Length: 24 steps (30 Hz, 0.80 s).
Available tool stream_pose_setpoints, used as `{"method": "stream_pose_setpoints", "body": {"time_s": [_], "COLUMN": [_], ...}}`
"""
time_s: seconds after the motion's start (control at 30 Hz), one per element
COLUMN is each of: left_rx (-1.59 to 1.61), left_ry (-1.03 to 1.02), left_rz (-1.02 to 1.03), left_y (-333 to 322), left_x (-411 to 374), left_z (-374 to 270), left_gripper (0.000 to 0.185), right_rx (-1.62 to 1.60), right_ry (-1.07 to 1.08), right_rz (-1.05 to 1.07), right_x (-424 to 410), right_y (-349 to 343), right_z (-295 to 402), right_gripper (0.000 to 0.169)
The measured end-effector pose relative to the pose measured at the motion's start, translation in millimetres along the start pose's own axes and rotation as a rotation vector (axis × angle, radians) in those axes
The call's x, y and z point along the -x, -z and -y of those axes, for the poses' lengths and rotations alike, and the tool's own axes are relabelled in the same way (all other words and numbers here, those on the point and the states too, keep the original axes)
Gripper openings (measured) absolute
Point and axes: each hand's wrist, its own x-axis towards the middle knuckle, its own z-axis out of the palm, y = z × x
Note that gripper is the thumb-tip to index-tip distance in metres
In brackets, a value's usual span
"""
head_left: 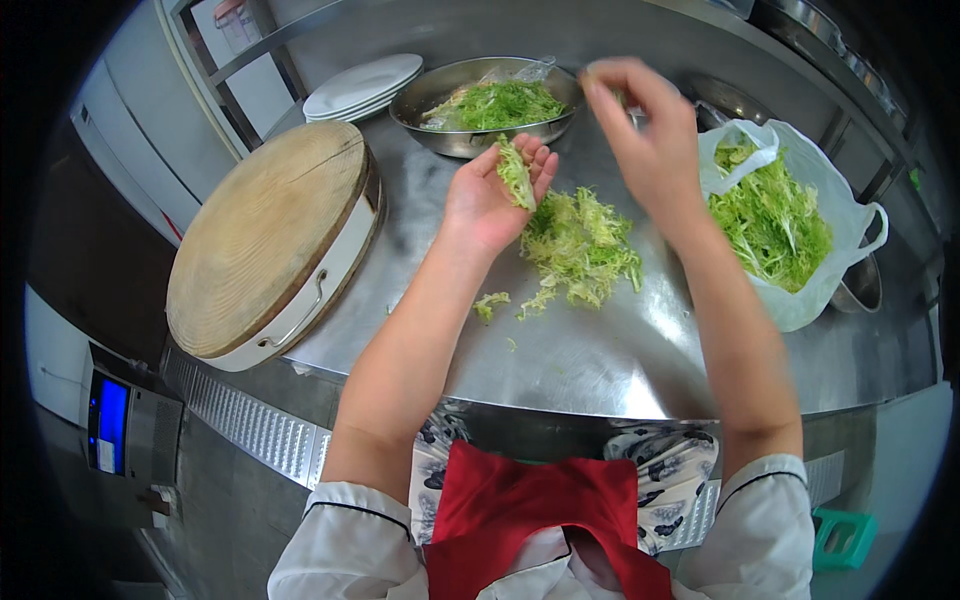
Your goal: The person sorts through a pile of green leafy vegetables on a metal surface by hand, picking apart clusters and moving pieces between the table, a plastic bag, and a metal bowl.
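Observation:
My left hand point(496, 191) is palm up over the steel worktable, fingers loosely curled around a piece of pale frisée lettuce point(515, 174). To its right, a loose pile of frisée point(583, 251) lies on the bare metal, with small scraps nearer me. Blurred by motion, my right hand point(649, 124) is raised at the right rim of a steel bowl point(487, 141); its thumb and fingertips are close together, and whether anything is between them cannot be made out. Inside the bowl are green frisée pieces point(506, 105) and some clear plastic film.
Left of my arms stands a round wooden chopping block point(270, 232) with a metal handle. White plates point(364, 86) are stacked behind it. A plastic bag point(832, 225) full of frisée stands at right, beside a metal bowl point(861, 285). A shelf point(817, 71) overhangs the back right.

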Motion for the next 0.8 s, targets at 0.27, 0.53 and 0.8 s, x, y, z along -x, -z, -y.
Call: {"method": "stream_pose_setpoints", "body": {"time_s": [0.27, 0.53, 0.8], "left_rx": [0.071, -0.027, -0.099], "left_ry": [0.015, 0.001, -0.018], "left_rz": [-0.048, -0.032, 0.008], "left_y": [1, 5, 3], "left_x": [-9, -10, -7], "left_z": [-1, 7, 8], "left_gripper": [0.032, 0.026, 0.027], "right_rx": [0.649, -0.312, -0.206], "right_ry": [-0.053, -0.717, -0.543], "right_rz": [0.422, 0.336, 0.243], "right_x": [-47, -2, -18], "right_y": [-71, -45, -53], "right_z": [-95, -70, -78], "right_gripper": [0.029, 0.026, 0.021]}}
